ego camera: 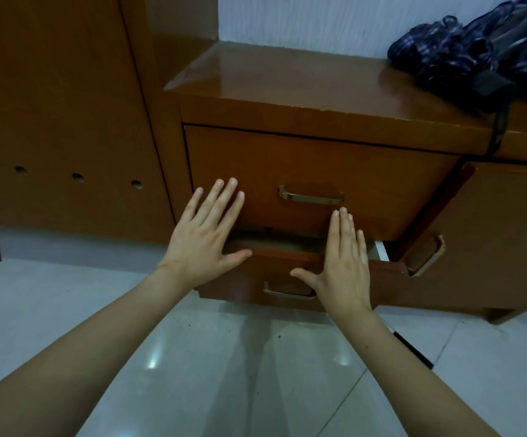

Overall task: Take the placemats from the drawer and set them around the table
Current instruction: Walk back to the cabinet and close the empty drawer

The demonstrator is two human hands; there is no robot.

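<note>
Your left hand (203,239) lay flat with its fingers straight and spread, the fingertips against the front of the upper glossy brown wooden drawer (319,171) and the thumb on the top edge of the lower brown wooden drawer (274,272). Your right hand (345,266) was also released and flat, fingers straight and close together, reaching over the lower drawer's top edge with its fingertips just below the upper drawer's brass bar handle (311,197); the thumb pointed left, above the lower drawer's brass handle (287,291). Neither hand grasped anything.

The lower drawer stood pulled out a little way from the cabinet, leaving a dark gap between it and the upper one, which sat flush. A white strip (381,250) showed at the right end of that gap. You could not see into the drawer well enough to tell whether placemats lay inside; none were visible.

On the polished brown top of the low desk (271,77) sat a dark blue patterned fabric bag (476,48), at the right, with a strap (500,127) hanging over the front edge. The glossy pale tiled floor (192,357) lay below your forearms.
</note>
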